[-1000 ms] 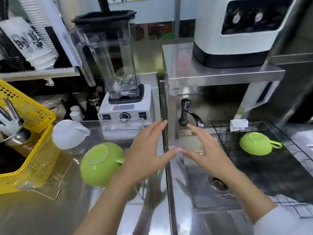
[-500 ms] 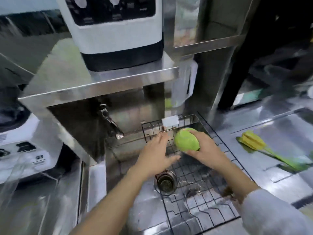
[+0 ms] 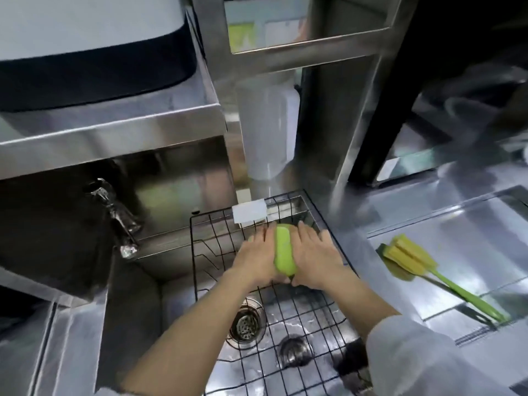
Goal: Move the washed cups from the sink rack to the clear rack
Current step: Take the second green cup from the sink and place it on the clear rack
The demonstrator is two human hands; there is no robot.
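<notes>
A green cup (image 3: 283, 254) sits just right of the frame's centre, cupped between both hands above the black wire sink rack (image 3: 300, 315). The left hand (image 3: 254, 261) presses its palm and fingers against the cup's left side; the right hand (image 3: 315, 258) wraps the right side, so each grip is closed around the cup, with only a strip of green showing between them. No print or logo can be made out on the cup.

The rack spans the steel sink (image 3: 137, 295), whose drain (image 3: 246, 324) shows through the wires in the lower middle. A white sponge block (image 3: 249, 213) rests on the rack's far edge. A faucet (image 3: 117, 215), blurred, stands at the left. To the right, on the steel worktop (image 3: 428, 212), lies a brush with a yellow sponge head and green handle (image 3: 423, 267). A white and black appliance (image 3: 94, 50) fills the upper left on a steel shelf (image 3: 120, 132). A translucent jug (image 3: 267, 127) stands behind the rack. No writing is legible anywhere.
</notes>
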